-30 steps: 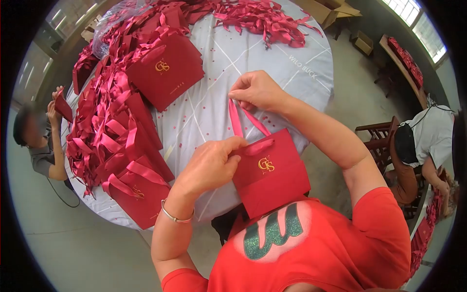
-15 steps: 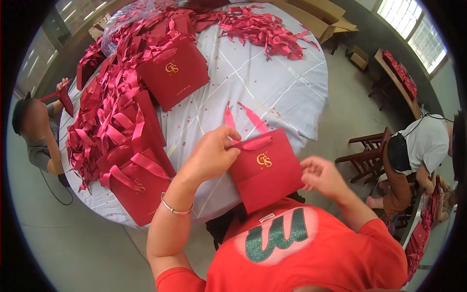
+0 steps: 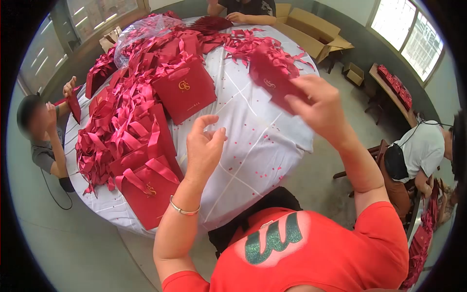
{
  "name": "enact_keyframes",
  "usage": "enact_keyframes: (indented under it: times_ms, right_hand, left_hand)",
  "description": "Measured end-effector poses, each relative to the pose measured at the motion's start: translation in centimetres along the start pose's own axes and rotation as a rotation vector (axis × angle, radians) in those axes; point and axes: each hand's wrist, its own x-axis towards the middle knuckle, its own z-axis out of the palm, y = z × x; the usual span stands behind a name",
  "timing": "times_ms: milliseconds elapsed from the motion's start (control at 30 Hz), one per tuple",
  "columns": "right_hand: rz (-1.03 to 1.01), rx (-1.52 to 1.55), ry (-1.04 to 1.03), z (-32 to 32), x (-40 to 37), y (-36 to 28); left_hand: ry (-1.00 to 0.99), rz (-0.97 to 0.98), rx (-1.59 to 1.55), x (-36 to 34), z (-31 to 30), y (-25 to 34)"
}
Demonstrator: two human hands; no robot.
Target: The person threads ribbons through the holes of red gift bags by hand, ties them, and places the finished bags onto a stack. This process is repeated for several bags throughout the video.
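My right hand (image 3: 318, 104) grips the lower edge of a dark red paper gift bag (image 3: 265, 78) above the right side of the table. The bag is tilted and blurred by motion, with a gold logo facing up. My left hand (image 3: 202, 151) hangs over the table with its fingers apart and nothing in them. To its left lies a red gift bag with pink ribbon handles (image 3: 151, 204), on top of others. Beyond it, several upright-printed red bags (image 3: 187, 100) lie stacked, their gold logo showing.
A heap of ribboned bags (image 3: 116, 131) covers the left of the round, white-clothed table (image 3: 233, 194). Loose pink ribbons (image 3: 243, 46) lie at the back. Co-workers sit left (image 3: 53, 141) and across (image 3: 248, 9); another person (image 3: 413, 151) is at right. Cardboard boxes (image 3: 316, 29) stand behind.
My right hand has lifted the gift bag from in front of me, away toward the back right. My left hand has let go of its ribbon handle and opened.
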Motion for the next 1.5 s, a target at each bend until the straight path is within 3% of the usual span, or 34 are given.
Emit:
enact_keyframes:
  times_ms: [67,200,267,333,433,533,600,667,767,833,900,967,1067,1133,1300,1400,1433,1500]
  right_hand:
    - [-0.210,-0.255,-0.059,2.2,-0.5,-1.5]
    - [-0.314,-0.343,-0.487,6.7,-6.4,-4.8]
    - [-0.302,-0.261,-0.453,7.3,-8.2,-6.7]
    - [-0.280,-0.227,-0.502,6.6,-7.9,-7.4]
    - [-0.190,0.326,-0.544,4.7,-6.5,-6.8]
    - [-0.086,0.322,-0.333,4.1,-4.3,-2.9]
    - [0.139,0.219,-0.309,5.1,-3.1,2.4]
    - [0.180,0.113,-0.181,7.5,-2.1,9.6]
    - [0.197,-0.075,-0.185,10.6,-0.1,17.4]
    - [-0.084,-0.226,-0.085,12.5,1.2,20.5]
    - [-0.134,-0.287,-0.113,14.0,2.5,22.0]
    - [-0.408,-0.452,-0.147,14.9,3.9,22.8]
    - [-0.434,-0.489,-0.329,14.7,4.7,23.4]
    - [-0.466,-0.463,-0.282,13.7,4.7,22.8]
    - [-0.045,0.112,-0.357,11.3,1.9,18.2]
    - [0.480,0.457,-0.516,9.5,1.0,12.7]
    - [0.565,0.726,-0.442,10.1,0.1,12.2]
    - [0.616,0.741,-0.476,9.9,-0.2,11.0]
  left_hand:
    - [0.029,0.031,-0.004,0.1,-0.1,-0.3]
    - [-0.036,0.038,0.045,0.4,-0.3,-0.7]
    - [-0.108,-0.019,0.108,0.5,-0.5,-1.5]
    - [-0.164,0.060,0.348,0.1,-0.5,-1.3]
    - [-0.188,0.277,0.683,-0.7,0.1,-1.3]
    - [-0.179,0.330,0.720,-1.4,0.7,-0.6]
    - [-0.204,0.329,0.738,-1.4,0.7,-0.7]
    - [-0.228,0.308,0.739,-1.3,0.6,-0.8]
    - [-0.243,0.289,0.747,-1.3,0.6,-0.7]
    - [-0.239,0.286,0.753,-1.2,0.7,-0.9]
    - [-0.223,0.295,0.716,-1.1,0.6,-1.3]
    - [-0.227,0.286,0.707,-0.8,0.6,-1.5]
    - [-0.238,0.263,0.695,-0.7,0.5,-1.3]
    - [-0.229,0.255,0.688,-0.5,0.5,-1.0]
    - [-0.203,0.269,0.674,-0.5,0.6,-1.1]
    - [-0.187,0.209,0.693,-0.6,0.7,-0.9]
    - [-0.188,0.203,0.699,-0.5,0.6,-1.0]
    - [-0.179,0.180,0.681,-0.5,0.7,-1.2]
